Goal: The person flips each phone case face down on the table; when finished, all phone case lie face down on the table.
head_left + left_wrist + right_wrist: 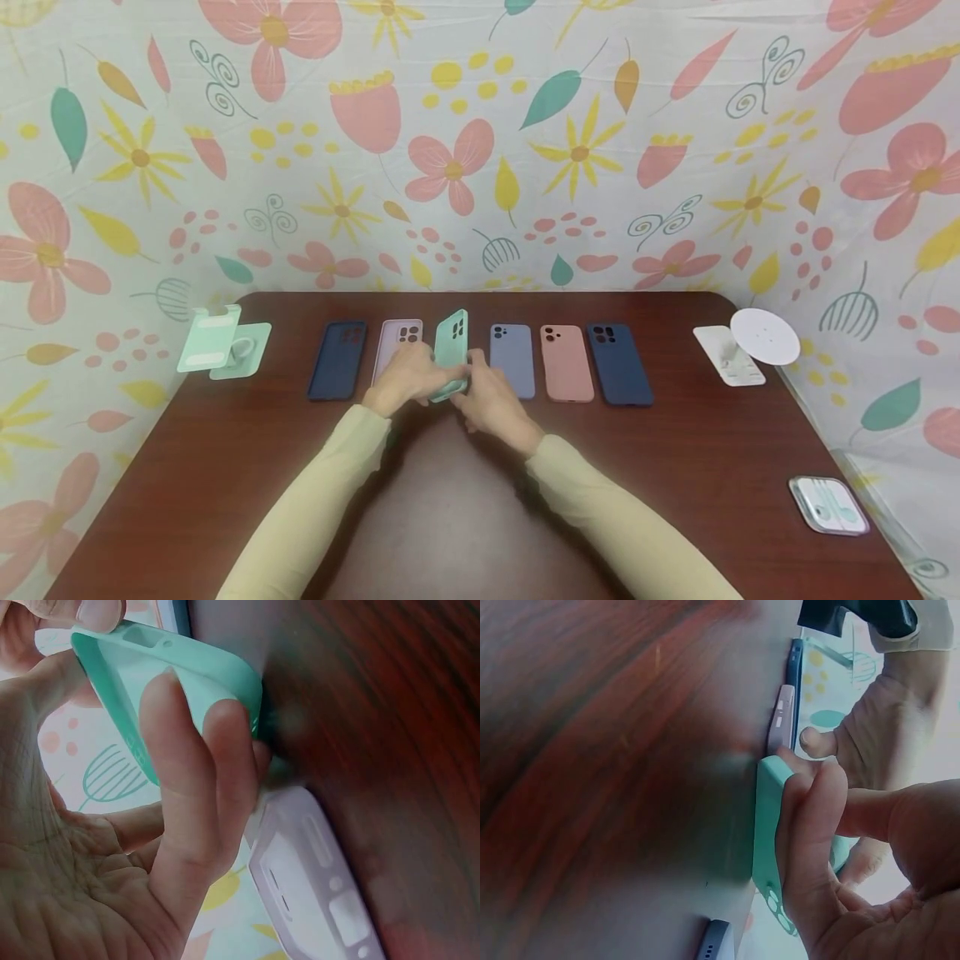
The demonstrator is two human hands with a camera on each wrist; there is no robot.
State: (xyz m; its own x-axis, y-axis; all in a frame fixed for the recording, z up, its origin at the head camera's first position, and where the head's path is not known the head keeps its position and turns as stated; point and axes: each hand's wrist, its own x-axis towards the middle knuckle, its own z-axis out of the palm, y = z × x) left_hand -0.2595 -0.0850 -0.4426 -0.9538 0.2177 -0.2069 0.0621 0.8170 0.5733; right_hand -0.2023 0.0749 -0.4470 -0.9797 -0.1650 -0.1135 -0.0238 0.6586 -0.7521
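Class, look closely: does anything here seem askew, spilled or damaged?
Only the green case stands out: the left hand and right hand hold it at a tilt, while the other cases lie flat in a row. I see no spill or damage.

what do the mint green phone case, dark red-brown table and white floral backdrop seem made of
Mint green rounded-corner phone case: matte, probably silicone or soft plastic; thin moulded walls, even colour. Dark red-brown table: wood or wood-look laminate, slightly glossy; streaked grain, pale sheen. White floral backdrop: likely thin matte fabric; soft wrinkles.
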